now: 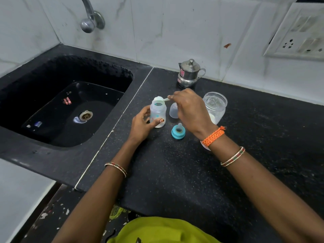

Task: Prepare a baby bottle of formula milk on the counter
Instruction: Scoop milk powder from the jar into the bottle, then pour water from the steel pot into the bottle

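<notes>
A clear baby bottle [158, 112] stands open and upright on the black counter [175, 172], with white powder at its bottom. My left hand [142, 124] grips its lower body. My right hand [190, 109] holds a small scoop [160, 99] heaped with white powder right over the bottle's mouth. The blue teat ring [178, 132] lies on the counter in front of the bottle. A clear cap [173, 112] stands behind it, partly hidden by my right hand. An open clear jar [216, 106] holding some white powder stands to the right.
A lidded steel jug [190, 73] stands at the back by the tiled wall. A black sink [70, 106] lies to the left, with a tap [91, 20] above it. A white round thing [205, 146] peeks out under my right wrist. A socket panel [298, 32] is on the wall.
</notes>
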`<state>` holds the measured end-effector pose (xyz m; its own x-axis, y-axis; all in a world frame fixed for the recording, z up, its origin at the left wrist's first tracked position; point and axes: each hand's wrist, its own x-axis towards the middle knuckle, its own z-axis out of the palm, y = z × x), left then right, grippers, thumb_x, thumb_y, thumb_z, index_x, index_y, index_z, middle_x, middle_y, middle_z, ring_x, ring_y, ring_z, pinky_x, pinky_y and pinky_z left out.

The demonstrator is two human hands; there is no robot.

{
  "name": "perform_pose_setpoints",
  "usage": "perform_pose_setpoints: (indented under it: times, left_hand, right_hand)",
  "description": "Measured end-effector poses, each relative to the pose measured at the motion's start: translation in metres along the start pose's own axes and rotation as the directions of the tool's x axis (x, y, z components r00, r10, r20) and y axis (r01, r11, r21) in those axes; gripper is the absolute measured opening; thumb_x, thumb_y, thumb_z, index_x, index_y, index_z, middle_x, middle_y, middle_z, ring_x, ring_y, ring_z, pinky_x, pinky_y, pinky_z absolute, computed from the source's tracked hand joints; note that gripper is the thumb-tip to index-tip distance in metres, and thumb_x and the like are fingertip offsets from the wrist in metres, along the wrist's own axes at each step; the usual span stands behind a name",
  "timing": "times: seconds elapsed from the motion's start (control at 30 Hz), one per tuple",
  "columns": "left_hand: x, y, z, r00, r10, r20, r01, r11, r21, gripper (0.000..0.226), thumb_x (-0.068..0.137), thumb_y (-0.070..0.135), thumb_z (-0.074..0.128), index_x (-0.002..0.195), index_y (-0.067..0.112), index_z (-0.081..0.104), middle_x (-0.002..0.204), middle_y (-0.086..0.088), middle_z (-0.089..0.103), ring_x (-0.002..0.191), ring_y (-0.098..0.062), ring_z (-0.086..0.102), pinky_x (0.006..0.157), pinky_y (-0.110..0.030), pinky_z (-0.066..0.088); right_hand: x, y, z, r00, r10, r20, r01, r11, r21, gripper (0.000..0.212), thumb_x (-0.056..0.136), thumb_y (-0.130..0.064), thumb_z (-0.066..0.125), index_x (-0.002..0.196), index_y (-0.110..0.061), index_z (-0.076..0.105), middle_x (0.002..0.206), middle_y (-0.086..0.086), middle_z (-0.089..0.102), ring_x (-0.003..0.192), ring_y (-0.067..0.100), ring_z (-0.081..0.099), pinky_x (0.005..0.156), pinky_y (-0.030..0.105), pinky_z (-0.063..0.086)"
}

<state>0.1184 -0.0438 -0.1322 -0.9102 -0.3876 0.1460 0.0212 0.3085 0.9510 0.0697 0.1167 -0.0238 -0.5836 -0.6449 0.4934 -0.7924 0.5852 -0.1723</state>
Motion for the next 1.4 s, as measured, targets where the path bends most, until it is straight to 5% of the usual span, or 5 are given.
perform_pose_setpoints:
  times: [0.17,0.3,0.53,0.83,1.4]
  left_hand:
    - [-0.008,-0.002,-0.009,0.982,-0.1,0.158,0.097,0.995,0.029,0.093,0.073,0.016,0.08,0.146,0.023,0.024,0.146,0.002,0.041,0.131,-0.007,0.037,0.106,-0.024,0.031]
    - [-0.036,0.002,-0.017,0.984,0.009,-0.176,-0.014,1.0,-0.026,0.058,0.081,0.011,0.066,0.132,0.028,0.043,0.121,0.006,0.053,0.112,-0.003,0.051,0.093,-0.023,0.043]
    - [-0.053,0.037,0.01,0.959,0.123,-0.256,-0.18,0.961,-0.212,0.027,0.076,0.009,0.047,0.079,0.029,0.065,0.075,0.01,0.067,0.063,-0.011,0.061,0.06,-0.024,0.051]
    - [-0.019,0.081,0.07,0.972,0.222,0.072,-0.21,0.968,-0.14,0.025,0.08,0.01,0.047,0.084,0.027,0.065,0.079,0.012,0.066,0.075,-0.005,0.063,0.066,-0.024,0.052]
    - [0.019,0.139,0.051,0.955,0.291,-0.062,-0.297,0.918,-0.262,0.022,0.08,0.003,0.045,0.083,0.012,0.065,0.08,0.001,0.067,0.069,-0.008,0.062,0.059,-0.022,0.052]
  right_hand:
    - [0.008,0.015,-0.021,0.886,0.433,-0.165,-0.316,0.825,0.468,0.024,0.085,0.003,0.056,0.099,-0.005,0.074,0.091,0.005,0.074,0.079,0.008,0.064,0.077,0.012,0.048]
    - [0.002,0.048,-0.046,0.766,0.629,-0.133,-0.456,0.678,0.576,0.026,0.087,0.001,0.054,0.098,-0.009,0.074,0.082,0.001,0.069,0.07,0.003,0.06,0.074,0.014,0.049]
    - [-0.024,0.092,-0.069,0.748,0.623,-0.228,-0.518,0.764,0.384,0.024,0.09,-0.003,0.049,0.102,-0.011,0.068,0.087,0.003,0.065,0.076,0.011,0.058,0.067,0.015,0.047]
    - [-0.02,0.104,-0.042,0.865,0.501,-0.019,-0.5,0.865,0.042,0.008,0.086,-0.014,0.063,0.087,-0.022,0.062,0.087,-0.003,0.068,0.094,0.018,0.055,0.08,0.029,0.017]
    - [0.019,0.116,-0.046,0.753,0.527,0.395,-0.443,0.849,-0.288,0.015,0.083,-0.01,0.065,0.08,-0.023,0.074,0.081,-0.009,0.066,0.096,0.017,0.054,0.091,0.044,0.024]
